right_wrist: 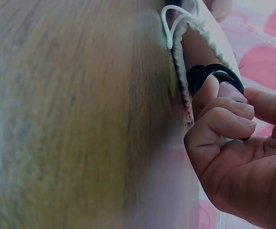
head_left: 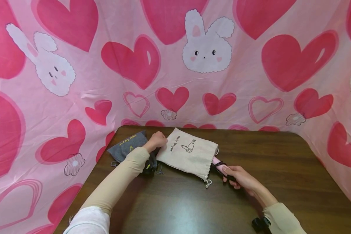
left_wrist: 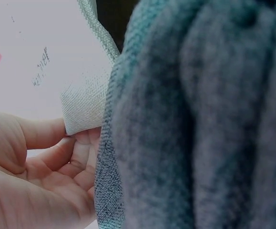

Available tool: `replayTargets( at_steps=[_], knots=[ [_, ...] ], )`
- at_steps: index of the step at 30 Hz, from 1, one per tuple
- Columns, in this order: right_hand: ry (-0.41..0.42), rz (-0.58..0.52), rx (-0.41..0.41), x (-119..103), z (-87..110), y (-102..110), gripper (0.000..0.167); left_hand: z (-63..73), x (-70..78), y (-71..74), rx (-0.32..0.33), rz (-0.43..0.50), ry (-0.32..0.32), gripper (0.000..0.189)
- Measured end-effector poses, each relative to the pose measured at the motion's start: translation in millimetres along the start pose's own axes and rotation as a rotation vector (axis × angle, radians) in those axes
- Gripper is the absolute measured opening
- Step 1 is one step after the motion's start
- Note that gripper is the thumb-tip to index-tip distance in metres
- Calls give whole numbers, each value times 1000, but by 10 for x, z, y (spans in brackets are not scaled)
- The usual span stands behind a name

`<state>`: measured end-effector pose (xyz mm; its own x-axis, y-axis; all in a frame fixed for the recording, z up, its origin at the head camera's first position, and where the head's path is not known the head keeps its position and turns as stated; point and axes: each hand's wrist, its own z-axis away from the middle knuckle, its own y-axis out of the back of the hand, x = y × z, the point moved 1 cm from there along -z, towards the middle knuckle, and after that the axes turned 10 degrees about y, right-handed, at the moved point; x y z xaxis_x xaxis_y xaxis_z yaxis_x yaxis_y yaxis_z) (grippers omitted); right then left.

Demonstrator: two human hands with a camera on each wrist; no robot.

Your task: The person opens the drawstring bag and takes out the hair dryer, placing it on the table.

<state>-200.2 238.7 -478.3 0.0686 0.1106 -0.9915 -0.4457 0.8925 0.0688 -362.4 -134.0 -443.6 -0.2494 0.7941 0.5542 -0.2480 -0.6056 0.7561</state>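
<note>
1. With the left hand [head_left: 158, 140], pinching a corner of the cream bag [head_left: 190, 152] at its closed end, presumably to anchor the cloth.
2. With the right hand [head_left: 240, 178], gripping the pink handle [head_left: 220, 166] and black cord [right_wrist: 219, 70] looped round it, likely to keep both bundled.
3. On the counter [head_left: 175, 201], between both hands: cream bag, mouth facing right, pink handle partly inside.
4. Left of that: grey bag [head_left: 123, 146], perhaps set aside for room.
</note>
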Motion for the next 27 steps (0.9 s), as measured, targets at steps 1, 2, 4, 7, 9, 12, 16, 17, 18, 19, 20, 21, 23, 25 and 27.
replayTargets(
  at_steps=[1, 2, 4, 7, 9, 12, 16, 17, 18, 19, 20, 21, 23, 25, 27],
  knots=[
    [2, 1, -1, 4, 1, 3, 44, 0, 3, -1, 1, -1, -1, 54],
    [0, 1, -1, 6, 5, 4, 45, 1, 6, -1, 2, -3, -1, 54],
    [2, 3, -4, 10, 9, 10, 45, 6, 13, 0, 2, -4, 5, 54],
    [0, 4, -1, 9, 15, 16, 45, 11, 19, 1, 6, -8, 15, 54],
    [-2, 6, 1, 8, 18, 21, 45, 17, 18, 3, 9, -11, 21, 54],
    [-6, 5, 5, 9, 24, 25, 45, 25, 14, 9, 14, -13, 22, 53],
    [-7, -2, 5, 9, 35, 28, 46, 30, 4, 17, 13, -3, 25, 54],
    [-7, -3, 5, 8, 39, 29, 46, 29, 0, 19, 13, -1, 27, 54],
    [-6, -3, 4, 7, 43, 31, 46, 28, -2, 19, 12, 1, 29, 54],
    [-3, -3, 2, 6, 47, 33, 45, 27, -3, 19, 11, 1, 30, 54],
    [-1, -2, 0, 5, 51, 35, 45, 26, -4, 19, 12, 0, 29, 54],
    [1, -1, -2, 4, 54, 37, 45, 24, -3, 18, 14, -1, 28, 54],
    [4, 0, -4, 3, 60, 41, 44, 21, 1, 19, 18, -4, 24, 54],
    [4, -1, -5, 2, 64, 43, 44, 16, 5, 18, 23, -8, 19, 54],
    [0, -4, -3, 0, 68, 43, 43, 14, 6, 20, 24, -9, 19, 54]
  ],
)
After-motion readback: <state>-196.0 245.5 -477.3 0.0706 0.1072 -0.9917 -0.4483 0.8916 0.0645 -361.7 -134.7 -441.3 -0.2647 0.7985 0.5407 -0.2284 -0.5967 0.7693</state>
